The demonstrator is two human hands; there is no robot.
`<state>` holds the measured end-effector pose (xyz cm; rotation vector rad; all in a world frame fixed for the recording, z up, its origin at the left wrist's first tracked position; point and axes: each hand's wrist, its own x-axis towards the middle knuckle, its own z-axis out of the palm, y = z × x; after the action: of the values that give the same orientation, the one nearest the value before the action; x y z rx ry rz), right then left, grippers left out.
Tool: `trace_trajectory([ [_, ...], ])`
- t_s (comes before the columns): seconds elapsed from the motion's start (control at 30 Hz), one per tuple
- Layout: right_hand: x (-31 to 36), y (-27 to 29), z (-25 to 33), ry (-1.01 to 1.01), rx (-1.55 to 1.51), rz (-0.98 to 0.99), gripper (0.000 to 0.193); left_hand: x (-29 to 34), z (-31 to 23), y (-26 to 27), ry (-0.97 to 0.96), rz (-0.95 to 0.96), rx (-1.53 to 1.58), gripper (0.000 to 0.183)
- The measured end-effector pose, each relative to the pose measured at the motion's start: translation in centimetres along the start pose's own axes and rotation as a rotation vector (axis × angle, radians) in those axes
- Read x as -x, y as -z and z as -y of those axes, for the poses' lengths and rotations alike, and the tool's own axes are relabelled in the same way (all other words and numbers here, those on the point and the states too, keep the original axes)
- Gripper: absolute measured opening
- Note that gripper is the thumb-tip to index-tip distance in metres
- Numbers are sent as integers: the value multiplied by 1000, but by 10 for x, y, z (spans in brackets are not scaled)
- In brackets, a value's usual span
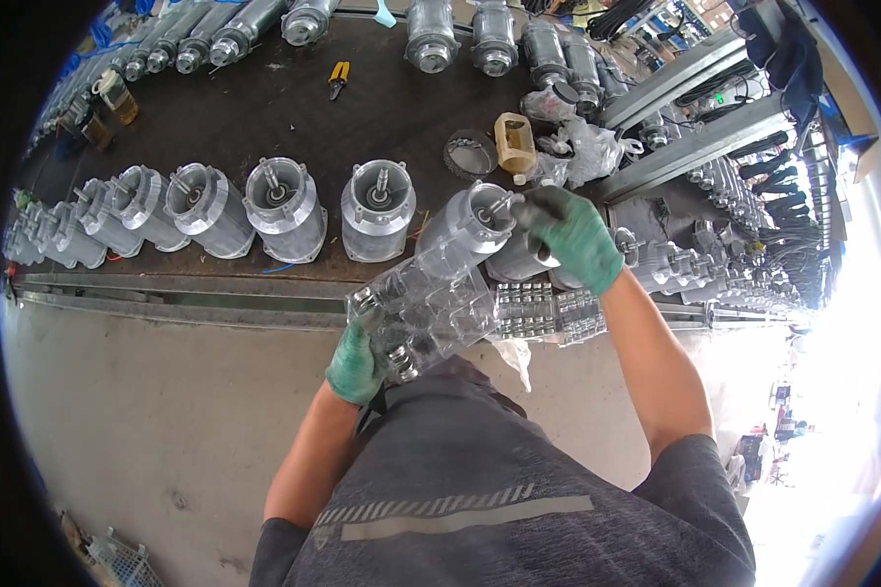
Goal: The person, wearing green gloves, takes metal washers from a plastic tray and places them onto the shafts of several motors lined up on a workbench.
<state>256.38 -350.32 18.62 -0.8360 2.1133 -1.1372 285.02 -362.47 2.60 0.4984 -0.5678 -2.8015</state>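
My left hand (354,366), in a green glove, grips the lower left side of a clear plastic tray (460,311). The tray is tilted, with a few shiny metal cylindrical parts (398,360) in some of its pockets. Behind the tray stands a silver motor housing (468,217), open at the top with a shaft sticking up. My right hand (576,235), in a green glove with dark fingertips, is beside that shaft's tip. Its fingers are curled together, and what they hold, if anything, is hidden.
More motor housings (377,210) line the bench's front edge. Filled trays of metal parts (548,305) lie at that edge below my right hand. Behind are a yellowish plastic jug (515,144), a round dark dish (470,154), plastic bags (597,150) and yellow-handled cutters (338,80). Metal beams (695,137) rise at right.
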Motion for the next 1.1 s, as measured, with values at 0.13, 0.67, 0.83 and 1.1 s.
trace_trajectory([
  [0.13,-32,15,-25,-233,-66,-43,36,6,-3,-7,-31,9,-44,59],
  [0.67,-78,36,-21,325,908,266,31,-1,-3,-27,-26,-10,-91,75],
  [0.83,-95,25,-1,299,1277,491,25,-7,-3,-33,78,115,-106,87],
  [1.1,-112,-7,8,299,1606,718,31,-22,4,-33,-193,335,-261,81],
])
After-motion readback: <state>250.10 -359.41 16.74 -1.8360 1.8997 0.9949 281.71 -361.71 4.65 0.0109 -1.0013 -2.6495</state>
